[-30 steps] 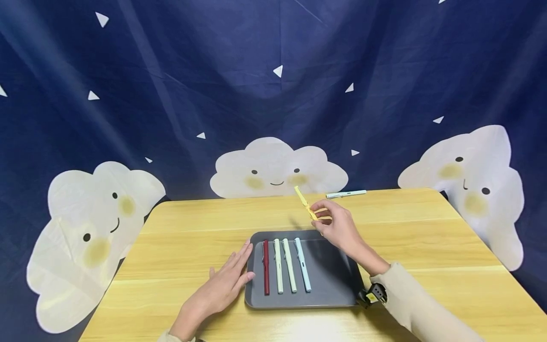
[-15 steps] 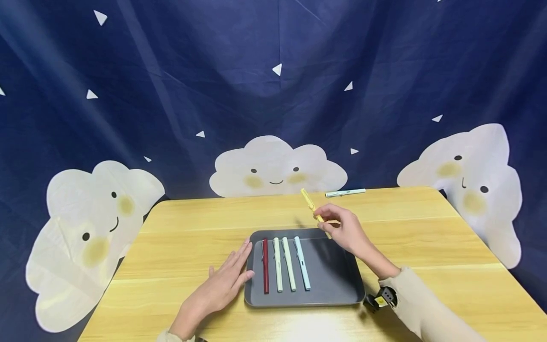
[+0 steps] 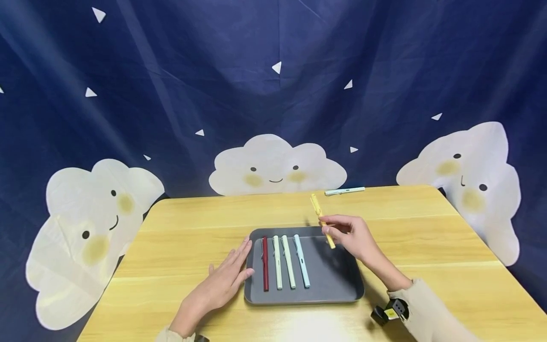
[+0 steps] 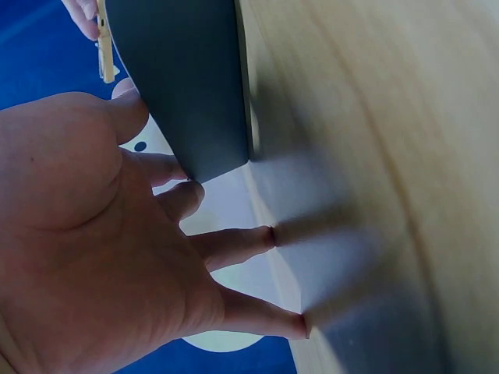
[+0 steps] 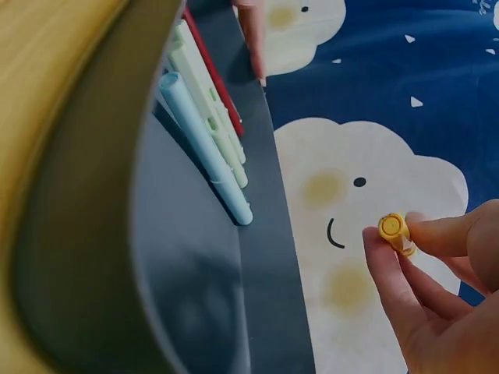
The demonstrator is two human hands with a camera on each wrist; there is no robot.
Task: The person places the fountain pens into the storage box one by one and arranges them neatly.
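Observation:
A yellow pen (image 3: pixel 317 206) is pinched between the thumb and fingers of my right hand (image 3: pixel 352 236), held tilted over the tray's far right part. In the right wrist view the yellow pen (image 5: pixel 393 227) shows end-on. My left hand (image 3: pixel 218 285) lies with straight fingers along the left rim of the dark grey tray (image 3: pixel 333 294); in the left wrist view its fingertips touch the tray wall and the table. Inside the tray, side by side, lie a dark red pen (image 3: pixel 265 266), two pale green pens (image 3: pixel 278 266) and a light blue pen (image 3: pixel 302 263).
Another pale pen (image 3: pixel 344 191) lies at the far edge of the wooden table (image 3: pixel 171 247). Behind the table hangs a dark blue curtain (image 3: pixel 239 85) with cloud prints. A black wrist device (image 3: pixel 390 311) hangs below the right sleeve.
My right hand has moved right and nearer with the yellow pen, bringing its lower end over the tray. The left hand stays at the rim.

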